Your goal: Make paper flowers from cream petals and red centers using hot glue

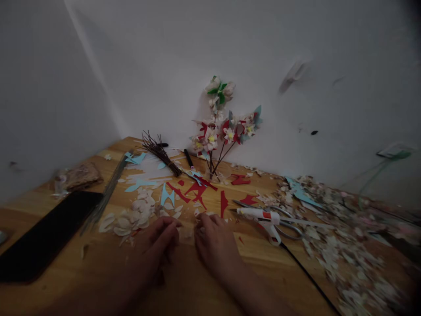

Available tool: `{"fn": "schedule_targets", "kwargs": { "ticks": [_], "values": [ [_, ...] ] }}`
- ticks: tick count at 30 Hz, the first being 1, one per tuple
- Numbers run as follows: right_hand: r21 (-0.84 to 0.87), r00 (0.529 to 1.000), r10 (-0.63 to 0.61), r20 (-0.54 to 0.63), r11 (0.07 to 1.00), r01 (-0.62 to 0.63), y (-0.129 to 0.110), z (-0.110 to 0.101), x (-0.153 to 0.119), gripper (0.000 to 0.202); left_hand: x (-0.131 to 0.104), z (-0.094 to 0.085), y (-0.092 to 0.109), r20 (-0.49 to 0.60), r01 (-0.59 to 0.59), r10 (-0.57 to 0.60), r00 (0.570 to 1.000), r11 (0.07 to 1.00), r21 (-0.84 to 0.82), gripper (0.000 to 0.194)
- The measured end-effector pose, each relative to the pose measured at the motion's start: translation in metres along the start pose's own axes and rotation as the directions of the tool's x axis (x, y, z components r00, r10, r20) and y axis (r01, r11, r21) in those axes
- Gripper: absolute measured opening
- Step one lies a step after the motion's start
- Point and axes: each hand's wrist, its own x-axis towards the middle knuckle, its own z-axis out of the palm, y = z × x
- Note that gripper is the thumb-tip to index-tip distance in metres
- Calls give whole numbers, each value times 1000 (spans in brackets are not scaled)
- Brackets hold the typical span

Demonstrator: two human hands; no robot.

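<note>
- Pale petals (143, 208): thin, rounded, cream-coloured, loosely heaped on the wooden table (115, 263).
- Glue gun (259, 215): white with an orange-red patch, lying at the scissors (289, 232), right of the right hand (213, 239).
- Red paper scraps (197, 192) and blue paper scraps (167, 196): scattered beyond the hands, before the upright flower branches (213, 140).
- Twig bundle (161, 153): far left of the branches.
- Left hand (162, 239): fingers curled, just nearer the wearer than the petals; whether it grips anything cannot be told.
- Right hand: fingers bent, apart from the left; grip indistinct.
</note>
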Motion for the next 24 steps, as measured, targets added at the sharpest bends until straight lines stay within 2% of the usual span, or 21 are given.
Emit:
{"fn": "schedule_targets", "kwargs": {
  "ticks": [3, 5, 8, 11, 13, 16, 17, 19, 24],
  "values": [
    [148, 996, 81, -44, 986, -74, 2, 1, 2, 22, -1, 1, 5, -3, 19, -19, 1000, 1000, 2, 21],
    [301, 984, 167, -58, 943, -142, 5, 0, 4, 21, 0, 0, 4, -6, 18, -18, 1000, 1000, 8, 23],
    [556, 959, 282, 7, 797, -238, 11, -4, 6, 25, 2, -1, -2, -42, 26, -24, 999, 999, 38, 27],
    [717, 944, 316, 100, 635, -288, 10, -10, 5, 27, 3, -2, -3, -41, 39, -40, 998, 999, -17, 29],
    [825, 911, 360, 201, 439, -356, 4, -14, 2, 29, 3, -1, -1, 6, 66, -66, 998, 994, -86, 26],
    [912, 829, 423, 367, 13, -410, -9, -12, -1, 34, 3, 1, 2, 96, 134, -121, 988, 980, -144, 19],
    [915, 816, 429, 388, -77, -395, -13, -10, -2, 36, 3, 2, 3, 119, 159, -141, 983, 974, -160, 23],
    [928, 824, 430, 370, -124, -352, -20, -2, -2, 36, 2, 4, 4, 143, 211, -184, 973, 954, -214, 29],
    [947, 860, 401, 317, -91, -307, -33, 18, -2, 32, 2, 5, 4, 122, 287, -259, 958, 868, -406, 23]
  ]
}}
